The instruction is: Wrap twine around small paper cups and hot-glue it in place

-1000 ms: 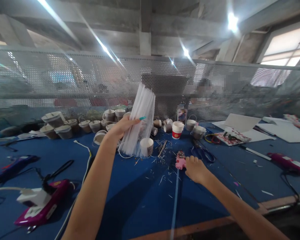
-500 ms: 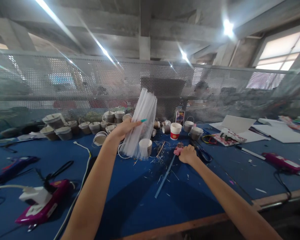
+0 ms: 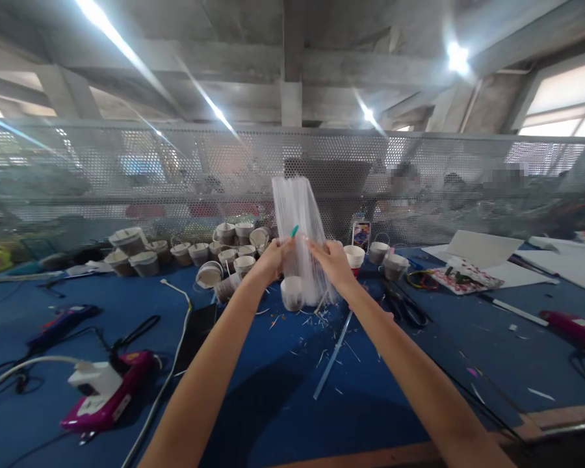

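Note:
A bundle of thin clear plastic sticks (image 3: 298, 224) stands upright above the blue table (image 3: 283, 396). My left hand (image 3: 272, 259) grips its left side, fingers wrapped round it. My right hand (image 3: 332, 262) holds the right side of the same bundle, fingers closed on it. A small white paper cup (image 3: 291, 292) sits on the table just below the bundle, between my two hands. A long thin stick (image 3: 332, 356) lies on the cloth in front of my right forearm, among scattered bits of cut plastic.
Several paper cups (image 3: 185, 250) crowd the back left of the table. A red-and-white cup (image 3: 355, 256), scissors (image 3: 405, 305), white sheets (image 3: 478, 250) and a printed card lie right. Pink glue guns (image 3: 108, 396) (image 3: 572, 323) with cables sit at both sides. A perforated metal screen (image 3: 127, 175) runs behind.
My right hand has left the small pink object on the table and risen to the bundle. The bundle has turned from tilted to upright. The view has shifted slightly.

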The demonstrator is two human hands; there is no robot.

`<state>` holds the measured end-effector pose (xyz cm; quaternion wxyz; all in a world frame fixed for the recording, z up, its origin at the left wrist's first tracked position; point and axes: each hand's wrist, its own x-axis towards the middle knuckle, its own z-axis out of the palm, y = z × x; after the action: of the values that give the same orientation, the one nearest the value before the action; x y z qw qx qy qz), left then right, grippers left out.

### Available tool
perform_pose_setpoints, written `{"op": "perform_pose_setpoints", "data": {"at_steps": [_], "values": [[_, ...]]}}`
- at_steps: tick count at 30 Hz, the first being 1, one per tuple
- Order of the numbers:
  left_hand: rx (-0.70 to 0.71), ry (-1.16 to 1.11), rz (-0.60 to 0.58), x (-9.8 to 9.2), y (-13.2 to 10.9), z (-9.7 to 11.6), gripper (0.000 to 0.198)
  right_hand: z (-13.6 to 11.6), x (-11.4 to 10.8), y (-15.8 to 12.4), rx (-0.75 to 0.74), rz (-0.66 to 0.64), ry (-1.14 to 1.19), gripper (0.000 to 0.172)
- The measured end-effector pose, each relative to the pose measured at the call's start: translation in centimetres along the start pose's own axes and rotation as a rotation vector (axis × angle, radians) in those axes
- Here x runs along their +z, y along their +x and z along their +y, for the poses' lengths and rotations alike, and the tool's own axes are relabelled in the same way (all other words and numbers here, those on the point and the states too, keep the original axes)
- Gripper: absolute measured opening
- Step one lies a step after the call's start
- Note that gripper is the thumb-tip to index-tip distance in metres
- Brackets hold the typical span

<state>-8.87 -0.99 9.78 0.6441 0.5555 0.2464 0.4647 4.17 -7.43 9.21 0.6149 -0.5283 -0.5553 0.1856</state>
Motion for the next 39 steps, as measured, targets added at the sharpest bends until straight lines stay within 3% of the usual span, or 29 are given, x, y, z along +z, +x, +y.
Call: {"op": "perform_pose_setpoints", "data": {"at_steps": [5,11,15,18,20,26,33,36,39], "values": [[0.076,-0.052,0.164,-1.2,0.6,0.3,0.013,1.0,-0.4,1.9,-0.129,0.042,-0.248,0.045],[0.065,-0.139,0.125,-3.9,1.3,0.1,0.023,3.0,-1.6,2.9,-0.073,-0.048,-0.051,0.034],[0.010,0.033,0.085,-3.4,1.1,-0.3,0.050,3.2,-1.6,3.1,0.011,-0.104,0.142,0.031],[0.031,0.180,0.189,-2.0,0.8,-0.7,0.064,3.1,-1.6,3.2,-0.016,-0.128,0.197,0.031],[0.046,0.247,0.217,-1.4,0.8,-0.9,0.057,3.1,-1.7,3.3,-0.031,-0.142,0.198,0.030],[0.083,0.209,0.111,-2.2,1.1,-0.5,0.028,3.5,-2.2,3.5,-0.006,-0.106,0.232,0.029],[0.187,0.227,0.172,-3.0,1.2,0.1,0.030,2.9,-3.6,3.8,0.082,-0.083,0.265,0.035],[0.136,0.149,0.114,-3.3,1.0,0.1,0.023,2.5,-4.1,3.8,0.108,-0.081,0.317,0.038],[0.167,-0.017,0.042,-3.4,0.5,-0.1,0.029,2.3,-4.3,3.8,0.111,-0.104,0.384,0.041]]}}
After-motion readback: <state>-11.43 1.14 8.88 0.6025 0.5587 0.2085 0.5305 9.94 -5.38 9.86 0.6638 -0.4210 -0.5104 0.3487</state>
